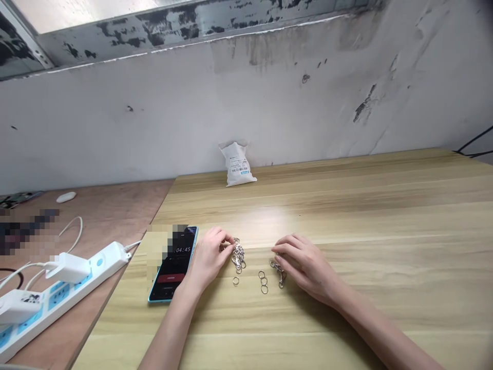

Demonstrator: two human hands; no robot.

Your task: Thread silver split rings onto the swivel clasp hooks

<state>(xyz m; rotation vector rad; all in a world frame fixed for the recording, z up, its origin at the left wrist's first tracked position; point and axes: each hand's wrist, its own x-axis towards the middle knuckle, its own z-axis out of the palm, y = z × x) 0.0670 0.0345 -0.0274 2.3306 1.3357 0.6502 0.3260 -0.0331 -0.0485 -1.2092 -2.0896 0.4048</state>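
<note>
My left hand [211, 256] rests on the table at the left edge of a small heap of silvery metal swivel clasps and rings [238, 257]. Its thumb and forefinger are pinched together against the heap; what lies between them is too small to tell. My right hand [306, 263] is bent over a smaller group of metal clasps [282, 280], with its fingers loosely curved and apart and the thumb touching or just above them. Between the hands lie a short column of split rings [264, 281] and one loose ring [236, 281].
A phone [173, 267] showing a timer lies beside my left wrist. A white labelled packet [238, 164] leans on the wall at the table's back. At left, a lower brown surface holds a white power strip [110, 259] with plugged-in chargers and cables.
</note>
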